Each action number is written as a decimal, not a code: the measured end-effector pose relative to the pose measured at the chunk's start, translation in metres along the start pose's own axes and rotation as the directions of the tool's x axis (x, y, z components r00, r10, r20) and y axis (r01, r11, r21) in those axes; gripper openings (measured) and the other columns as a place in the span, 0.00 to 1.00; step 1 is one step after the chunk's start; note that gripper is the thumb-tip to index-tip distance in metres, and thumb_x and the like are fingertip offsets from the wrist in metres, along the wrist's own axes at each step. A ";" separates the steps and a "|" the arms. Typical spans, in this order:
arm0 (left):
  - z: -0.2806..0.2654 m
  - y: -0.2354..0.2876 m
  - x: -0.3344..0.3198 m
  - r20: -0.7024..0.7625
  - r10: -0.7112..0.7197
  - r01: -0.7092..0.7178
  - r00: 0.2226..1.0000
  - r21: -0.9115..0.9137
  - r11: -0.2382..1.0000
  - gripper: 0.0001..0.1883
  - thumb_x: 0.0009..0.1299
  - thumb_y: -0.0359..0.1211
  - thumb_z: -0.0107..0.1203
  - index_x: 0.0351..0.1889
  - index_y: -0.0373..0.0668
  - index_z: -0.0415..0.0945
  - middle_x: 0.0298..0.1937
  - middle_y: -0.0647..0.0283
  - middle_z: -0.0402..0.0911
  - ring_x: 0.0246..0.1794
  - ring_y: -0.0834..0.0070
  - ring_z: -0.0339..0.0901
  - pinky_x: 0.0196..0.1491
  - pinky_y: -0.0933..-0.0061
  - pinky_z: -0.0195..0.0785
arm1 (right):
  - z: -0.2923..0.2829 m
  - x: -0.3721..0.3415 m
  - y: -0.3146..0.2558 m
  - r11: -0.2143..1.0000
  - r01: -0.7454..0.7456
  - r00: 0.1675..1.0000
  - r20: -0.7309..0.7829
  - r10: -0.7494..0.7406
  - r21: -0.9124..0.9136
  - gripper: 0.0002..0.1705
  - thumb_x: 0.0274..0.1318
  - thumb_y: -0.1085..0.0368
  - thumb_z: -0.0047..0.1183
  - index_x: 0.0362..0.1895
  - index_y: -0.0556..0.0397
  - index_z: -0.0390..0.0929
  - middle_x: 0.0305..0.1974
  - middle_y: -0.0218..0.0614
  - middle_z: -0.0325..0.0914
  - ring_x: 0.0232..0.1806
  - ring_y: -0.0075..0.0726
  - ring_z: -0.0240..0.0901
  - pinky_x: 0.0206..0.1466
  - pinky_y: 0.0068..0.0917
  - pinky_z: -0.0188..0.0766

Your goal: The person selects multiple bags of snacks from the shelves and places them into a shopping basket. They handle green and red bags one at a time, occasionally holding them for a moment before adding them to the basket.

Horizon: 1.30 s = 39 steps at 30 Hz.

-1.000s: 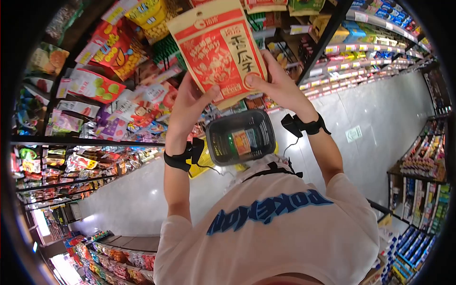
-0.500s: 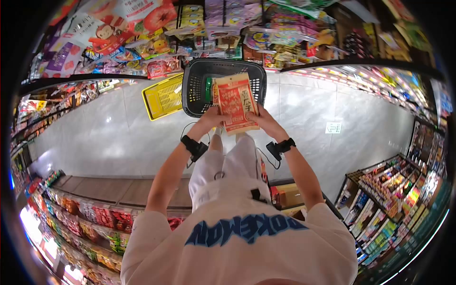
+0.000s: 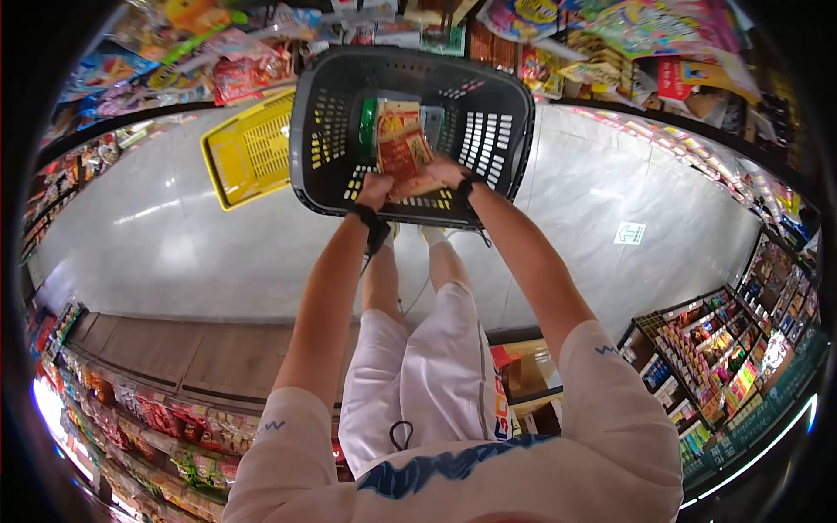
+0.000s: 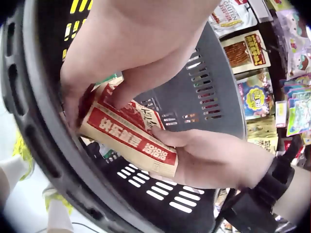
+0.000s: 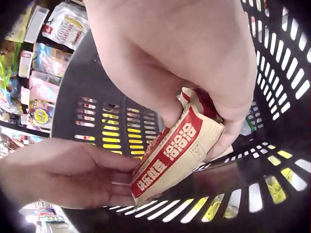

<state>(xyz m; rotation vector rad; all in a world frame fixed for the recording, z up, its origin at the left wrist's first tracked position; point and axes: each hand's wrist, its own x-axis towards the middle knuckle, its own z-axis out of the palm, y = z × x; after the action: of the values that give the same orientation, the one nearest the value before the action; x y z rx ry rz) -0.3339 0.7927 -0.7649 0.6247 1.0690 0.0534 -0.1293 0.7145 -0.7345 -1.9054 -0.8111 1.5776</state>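
Note:
A red and tan paper packet [image 3: 404,159] is inside the black basket [image 3: 304,131], held at its near end by both hands. My left hand [image 3: 376,189] grips one bottom corner, thumb on the face, and my right hand [image 3: 448,171] pinches the other. The left wrist view shows the packet [image 4: 131,136] tilted below the basket's rim, its bottom panel toward the camera. In the right wrist view the right fingers curl round one end of the packet [image 5: 176,149]. Beyond it in the basket lie a green item [image 3: 367,127] and another packet [image 3: 398,112].
A yellow basket [image 3: 234,170] stands on the grey floor left of the black one. Shelves of bagged snacks [image 3: 253,71] line the far side. More shelving [image 3: 174,417] runs behind the person at the lower left. A floor sign [image 3: 629,233] lies to the right.
Both hands have carried the packet down from the front of the shelves into the black basket. The head view has tilted down, and the basket looks larger.

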 end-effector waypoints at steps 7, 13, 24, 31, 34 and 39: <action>-0.035 -0.041 0.064 -0.075 0.141 -0.124 0.987 0.195 0.973 0.13 0.61 0.35 0.55 0.37 0.33 0.78 0.32 0.58 0.81 0.35 0.66 0.80 0.38 0.63 0.72 | 0.056 0.070 0.101 0.984 -0.115 0.980 0.177 0.090 0.135 0.30 0.57 0.49 0.55 0.61 0.48 0.68 0.50 0.41 0.75 0.44 0.42 0.76 0.47 0.41 0.74; 0.044 0.063 -0.046 -0.231 0.291 0.013 0.929 0.803 0.596 0.22 0.64 0.44 0.47 0.42 0.33 0.79 0.38 0.39 0.80 0.46 0.45 0.77 0.46 0.56 0.72 | 0.034 -0.020 -0.006 0.910 -0.263 0.965 -0.081 0.250 -0.322 0.15 0.52 0.65 0.49 0.41 0.62 0.73 0.38 0.60 0.77 0.40 0.60 0.77 0.39 0.45 0.75; 0.126 0.211 -0.284 0.085 0.267 -0.275 0.960 0.465 0.842 0.14 0.66 0.31 0.57 0.48 0.35 0.77 0.39 0.59 0.84 0.36 0.69 0.82 0.41 0.71 0.74 | -0.102 -0.281 -0.112 0.950 0.226 0.895 -0.339 -0.289 -0.215 0.11 0.59 0.64 0.53 0.45 0.52 0.77 0.35 0.37 0.80 0.34 0.32 0.77 0.38 0.31 0.75; 0.269 0.447 -0.503 0.552 0.363 -0.595 0.751 0.326 0.735 0.16 0.74 0.33 0.48 0.57 0.37 0.71 0.51 0.57 0.80 0.45 0.71 0.80 0.45 0.71 0.75 | -0.338 -0.442 -0.265 0.815 0.247 0.516 -0.641 -0.568 -0.524 0.14 0.55 0.75 0.47 0.45 0.55 0.78 0.31 0.41 0.80 0.31 0.40 0.75 0.34 0.35 0.70; 0.330 0.510 -0.578 0.701 0.456 -0.787 0.548 0.247 0.566 0.16 0.74 0.34 0.47 0.56 0.37 0.72 0.48 0.58 0.80 0.44 0.70 0.80 0.46 0.72 0.74 | -0.425 -0.507 -0.357 0.741 0.242 0.465 -0.596 -0.655 -0.626 0.11 0.58 0.70 0.50 0.45 0.57 0.76 0.38 0.45 0.80 0.38 0.49 0.76 0.43 0.37 0.72; 0.421 0.592 -0.634 0.713 0.594 -0.917 0.373 0.185 0.355 0.17 0.73 0.34 0.50 0.56 0.36 0.71 0.47 0.59 0.80 0.45 0.72 0.79 0.47 0.72 0.72 | -0.500 -0.586 -0.491 0.779 0.494 0.650 -0.432 -0.626 -0.386 0.14 0.66 0.63 0.48 0.49 0.57 0.76 0.38 0.31 0.79 0.35 0.22 0.75 0.39 0.22 0.73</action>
<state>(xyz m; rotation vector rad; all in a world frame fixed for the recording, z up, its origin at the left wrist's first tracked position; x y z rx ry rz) -0.1497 0.8803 0.1778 1.6122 0.0641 0.4246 0.2270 0.6047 0.1000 -1.8459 -1.2119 0.5268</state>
